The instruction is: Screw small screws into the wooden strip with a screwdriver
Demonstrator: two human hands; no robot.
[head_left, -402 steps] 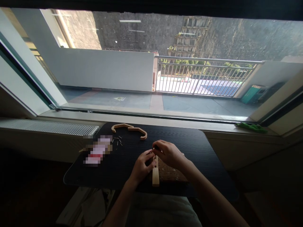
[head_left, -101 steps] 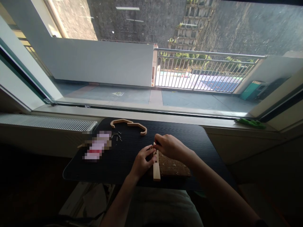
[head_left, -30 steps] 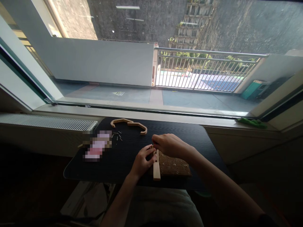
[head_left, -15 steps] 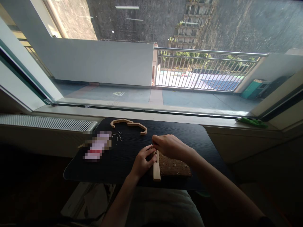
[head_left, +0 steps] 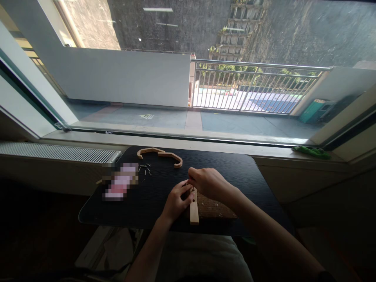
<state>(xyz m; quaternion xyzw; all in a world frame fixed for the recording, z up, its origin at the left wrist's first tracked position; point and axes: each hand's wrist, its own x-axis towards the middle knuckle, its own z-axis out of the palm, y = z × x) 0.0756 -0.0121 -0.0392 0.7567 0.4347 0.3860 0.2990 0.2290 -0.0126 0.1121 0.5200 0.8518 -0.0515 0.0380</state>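
Observation:
A pale wooden strip with a dark hole in it lies lengthwise along the left side of a brown pitted block. My left hand grips the strip's left side, thumb and fingers near its far end. Over that same far end, my right hand is closed, with its fingers pressed together and pointing down. Whatever those fingers hold is hidden behind the hand. Further back on the table lie two curved wooden hook-shaped pieces. Several small thin metal pieces, perhaps screws, are scattered left of them.
The dark table has rounded corners and stands against the window sill. A blurred pink packet lies at its left side. A white radiator stands left of the table, and a green cloth rests on the sill.
Both hands stay almost where they were. My right hand has shifted only slightly over the far end of the strip.

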